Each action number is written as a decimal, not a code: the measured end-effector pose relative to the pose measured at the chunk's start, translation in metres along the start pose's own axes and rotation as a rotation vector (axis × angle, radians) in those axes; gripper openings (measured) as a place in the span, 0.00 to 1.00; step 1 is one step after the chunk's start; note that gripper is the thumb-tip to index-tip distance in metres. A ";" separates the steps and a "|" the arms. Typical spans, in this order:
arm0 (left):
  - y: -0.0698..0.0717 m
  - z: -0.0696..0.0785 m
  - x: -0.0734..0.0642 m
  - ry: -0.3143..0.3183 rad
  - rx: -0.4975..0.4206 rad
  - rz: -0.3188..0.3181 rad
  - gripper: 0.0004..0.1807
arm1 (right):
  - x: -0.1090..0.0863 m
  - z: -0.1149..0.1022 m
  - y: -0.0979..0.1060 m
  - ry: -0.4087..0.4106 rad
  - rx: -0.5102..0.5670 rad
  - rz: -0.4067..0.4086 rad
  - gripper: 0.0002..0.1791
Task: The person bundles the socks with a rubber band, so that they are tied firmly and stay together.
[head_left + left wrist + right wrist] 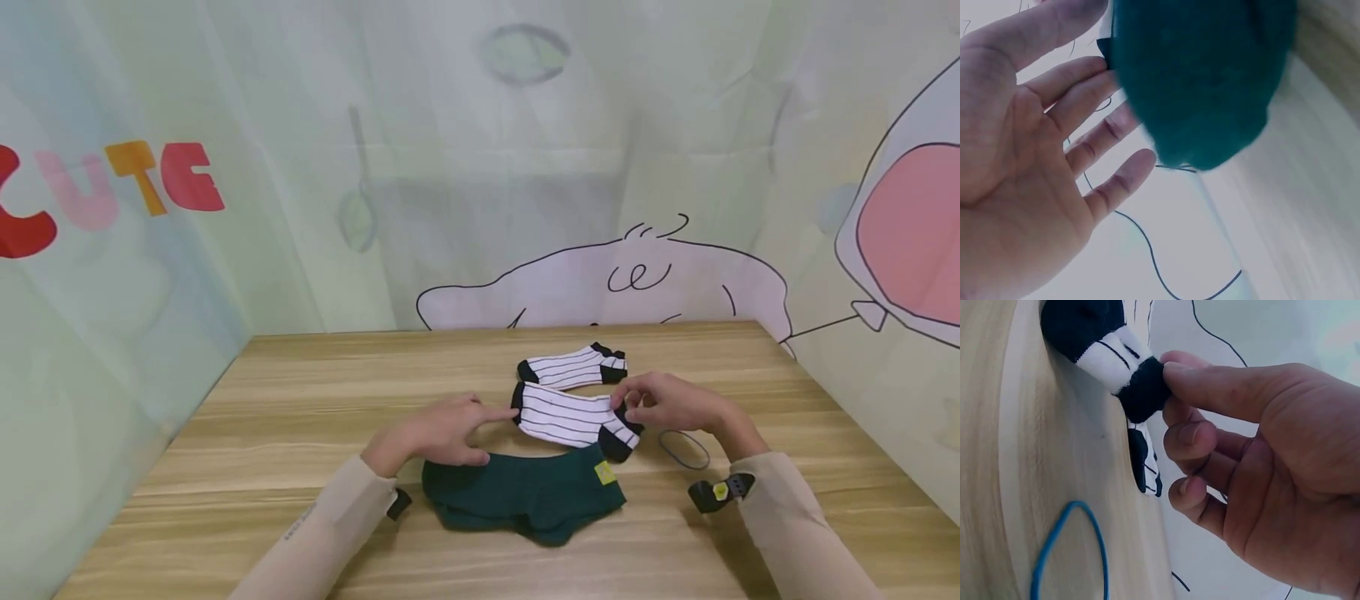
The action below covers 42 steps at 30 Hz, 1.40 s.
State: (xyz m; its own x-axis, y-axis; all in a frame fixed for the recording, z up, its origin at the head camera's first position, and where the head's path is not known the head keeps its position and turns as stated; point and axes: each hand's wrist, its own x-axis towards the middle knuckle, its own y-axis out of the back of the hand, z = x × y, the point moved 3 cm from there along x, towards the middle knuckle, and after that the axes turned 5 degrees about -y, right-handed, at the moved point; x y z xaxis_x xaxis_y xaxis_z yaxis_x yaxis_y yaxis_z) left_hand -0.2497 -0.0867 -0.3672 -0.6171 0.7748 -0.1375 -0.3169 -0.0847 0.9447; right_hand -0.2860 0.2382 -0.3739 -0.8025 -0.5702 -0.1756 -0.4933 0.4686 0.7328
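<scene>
A white sock with black stripes (566,417) lies flat on the table, its toe and heel black. My right hand (671,406) pinches its black cuff (1145,390) between thumb and forefinger, the other fingers loosely bent. At the toe end, the extended forefinger of my left hand (442,429) reaches the black tip, and the other fingers stay relaxed. A second striped sock (562,369) lies just behind the first. In front of both is a pair of dark green socks (525,496) with a yellow label (604,473), partly under the left hand in the head view.
A thin blue elastic loop (684,450) lies on the wooden table (300,400) beside the right wrist. Printed curtains (465,167) hang behind the table and along both sides.
</scene>
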 end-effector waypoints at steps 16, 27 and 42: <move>0.013 -0.004 -0.011 -0.022 -0.039 0.034 0.36 | -0.002 -0.007 0.002 0.073 0.080 0.023 0.10; 0.032 -0.009 -0.031 -0.048 -0.086 0.073 0.33 | 0.000 -0.021 -0.003 0.091 0.140 0.018 0.09; 0.056 -0.014 -0.058 -0.016 -0.137 0.154 0.32 | -0.002 -0.053 -0.003 0.155 0.190 0.162 0.07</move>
State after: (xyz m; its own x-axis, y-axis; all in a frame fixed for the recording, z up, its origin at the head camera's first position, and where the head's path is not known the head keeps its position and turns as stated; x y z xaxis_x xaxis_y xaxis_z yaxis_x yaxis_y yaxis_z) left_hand -0.2420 -0.1451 -0.3107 -0.6543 0.7562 0.0110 -0.3155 -0.2862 0.9048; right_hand -0.2649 0.2026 -0.3407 -0.8221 -0.5674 0.0469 -0.4290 0.6714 0.6043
